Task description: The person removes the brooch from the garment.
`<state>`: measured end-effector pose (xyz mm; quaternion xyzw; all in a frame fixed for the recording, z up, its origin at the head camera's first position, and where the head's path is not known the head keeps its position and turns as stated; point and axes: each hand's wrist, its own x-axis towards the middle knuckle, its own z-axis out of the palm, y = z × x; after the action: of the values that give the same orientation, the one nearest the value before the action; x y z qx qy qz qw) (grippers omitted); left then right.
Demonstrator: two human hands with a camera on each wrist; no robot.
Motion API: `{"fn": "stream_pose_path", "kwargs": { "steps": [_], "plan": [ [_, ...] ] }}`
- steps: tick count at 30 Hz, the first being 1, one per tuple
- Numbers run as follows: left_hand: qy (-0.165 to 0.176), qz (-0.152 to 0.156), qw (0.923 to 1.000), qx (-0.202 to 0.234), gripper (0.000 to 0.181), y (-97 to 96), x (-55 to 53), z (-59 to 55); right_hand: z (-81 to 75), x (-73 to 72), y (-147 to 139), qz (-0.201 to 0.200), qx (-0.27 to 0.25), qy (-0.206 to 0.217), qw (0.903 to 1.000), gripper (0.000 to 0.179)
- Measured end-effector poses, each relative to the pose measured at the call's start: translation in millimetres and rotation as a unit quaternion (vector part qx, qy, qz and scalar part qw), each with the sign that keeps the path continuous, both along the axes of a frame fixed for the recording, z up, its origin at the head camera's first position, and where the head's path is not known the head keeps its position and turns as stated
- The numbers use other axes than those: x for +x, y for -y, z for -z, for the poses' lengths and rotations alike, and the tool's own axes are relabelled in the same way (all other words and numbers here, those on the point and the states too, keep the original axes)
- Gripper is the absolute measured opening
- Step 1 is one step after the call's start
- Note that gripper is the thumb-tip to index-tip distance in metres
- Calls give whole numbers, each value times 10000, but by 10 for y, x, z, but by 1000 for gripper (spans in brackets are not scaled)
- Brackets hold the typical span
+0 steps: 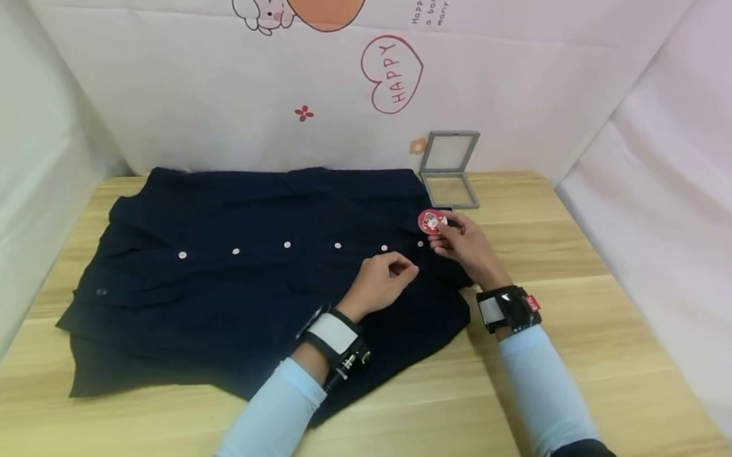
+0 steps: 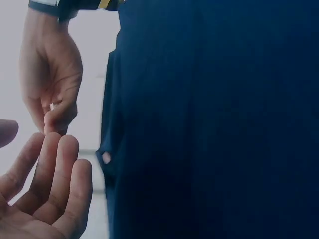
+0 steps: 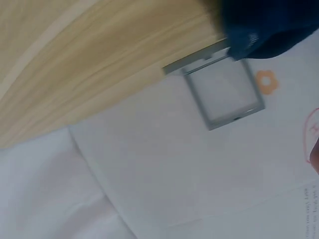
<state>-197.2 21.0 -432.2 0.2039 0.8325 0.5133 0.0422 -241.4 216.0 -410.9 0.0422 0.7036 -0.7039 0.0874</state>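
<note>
A dark navy button-up shirt (image 1: 248, 297) lies spread on the table with its row of white buttons facing up. My right hand (image 1: 468, 245) pinches a round red badge (image 1: 429, 221) with a white cartoon picture, just above the collar end of the shirt. My left hand (image 1: 380, 282) is over the shirt near the last buttons, holding nothing. The left wrist view shows the left hand's relaxed fingers (image 2: 70, 199) beside the right hand (image 2: 52, 79); the badge cannot be made out there. In the right wrist view only a fingertip (image 3: 315, 158) appears at the right edge.
A small grey-framed clear case (image 1: 452, 190) stands unfolded at the table's back edge, beside the shirt. The wooden table (image 1: 564, 327) meets a white printed cloth (image 1: 491, 87) behind, with more white cloth at both sides.
</note>
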Motion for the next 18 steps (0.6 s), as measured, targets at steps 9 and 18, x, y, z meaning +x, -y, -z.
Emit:
{"fn": "stream_pose_path", "kwargs": {
  "steps": [9, 18],
  "plan": [
    [741, 137, 9958, 514, 19, -314, -126, -18, 51, -337, -375, 318, 593, 85, 9977, 44],
    [774, 142, 9964, 301, 19, -495, -171, -51, 102, -803, -599, 531, 1265, 251, 9902, 37]
  ]
}}
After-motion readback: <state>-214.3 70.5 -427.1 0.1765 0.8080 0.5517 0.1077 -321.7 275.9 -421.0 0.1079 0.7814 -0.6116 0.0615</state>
